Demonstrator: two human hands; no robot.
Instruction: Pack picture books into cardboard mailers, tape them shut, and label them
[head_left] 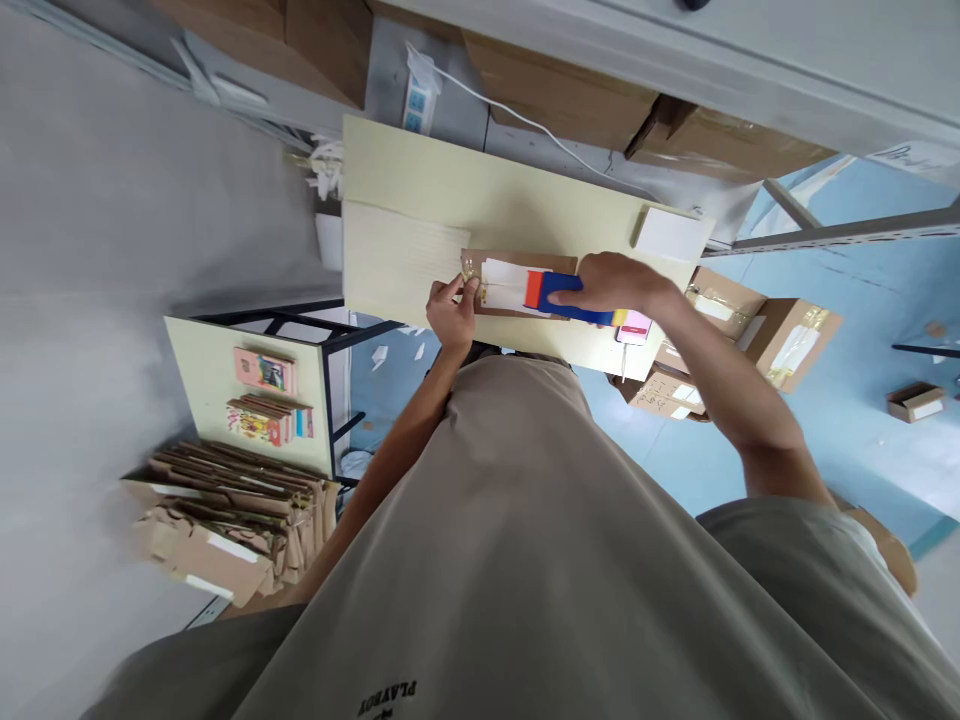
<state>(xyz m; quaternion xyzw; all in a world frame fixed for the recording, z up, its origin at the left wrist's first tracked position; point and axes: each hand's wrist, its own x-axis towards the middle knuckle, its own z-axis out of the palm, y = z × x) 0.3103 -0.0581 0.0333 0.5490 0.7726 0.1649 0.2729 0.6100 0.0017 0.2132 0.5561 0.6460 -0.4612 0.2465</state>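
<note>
A flat brown cardboard package with a white label lies on the pale yellow table. My left hand is closed at its left end, thumb and forefinger pinching the edge where shiny clear tape shows. In my right hand is a blue tape dispenser with a red front end, held over the right part of the package. The dispenser covers part of the label. The tape roll itself cannot be made out.
A phone with a cable lies at the table's right front, and a white box at the back right. Cartons stand on the blue floor. Left are a side table with booklets and stacked folded cardboard.
</note>
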